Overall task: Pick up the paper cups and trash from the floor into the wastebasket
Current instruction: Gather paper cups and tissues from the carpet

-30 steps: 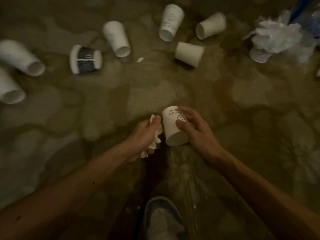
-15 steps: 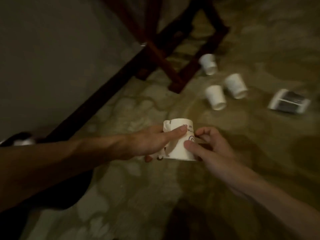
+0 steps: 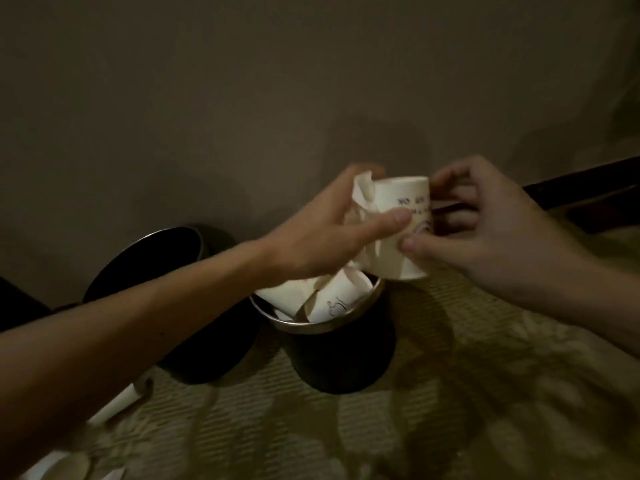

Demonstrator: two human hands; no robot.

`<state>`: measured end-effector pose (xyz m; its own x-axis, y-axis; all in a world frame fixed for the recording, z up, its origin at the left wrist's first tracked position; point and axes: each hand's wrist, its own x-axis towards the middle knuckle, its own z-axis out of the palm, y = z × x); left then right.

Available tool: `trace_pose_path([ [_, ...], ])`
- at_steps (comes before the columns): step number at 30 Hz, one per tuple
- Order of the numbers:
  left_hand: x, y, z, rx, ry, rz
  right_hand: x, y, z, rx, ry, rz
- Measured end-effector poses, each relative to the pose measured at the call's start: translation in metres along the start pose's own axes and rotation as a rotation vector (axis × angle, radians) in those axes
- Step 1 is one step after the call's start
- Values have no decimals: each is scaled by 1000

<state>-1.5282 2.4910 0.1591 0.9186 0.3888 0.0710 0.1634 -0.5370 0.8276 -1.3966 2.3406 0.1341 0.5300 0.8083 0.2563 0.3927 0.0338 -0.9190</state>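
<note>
Above the wastebasket (image 3: 322, 329), your left hand (image 3: 311, 233) grips the paper cup (image 3: 391, 259) and a crumpled tissue (image 3: 363, 194), and your right hand (image 3: 485, 230) pinches the cup's side. It looks nearly full of other cups (image 3: 346, 289), so lower both, let go together, and push down gently.

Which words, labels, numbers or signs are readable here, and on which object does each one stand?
On the held paper cup: two lines of dark print, too blurred to read.
On the same cup: a round dark logo, partly hidden, unreadable.
On the binned cup in the wastebasket: a dark curved mark, not legible.
No other text shows.
</note>
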Motion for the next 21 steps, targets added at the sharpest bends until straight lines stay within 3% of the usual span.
trace_pose_path([
  [7,36,-47,-72,175,105,43,84,1,67,-201,36,-89],
  [14,60,-95,-66,355,32,11,105,40,82,-385,-50,45],
  [21,68,-127,-61,195,-20,-78,112,64,91,-497,-142,146],
])
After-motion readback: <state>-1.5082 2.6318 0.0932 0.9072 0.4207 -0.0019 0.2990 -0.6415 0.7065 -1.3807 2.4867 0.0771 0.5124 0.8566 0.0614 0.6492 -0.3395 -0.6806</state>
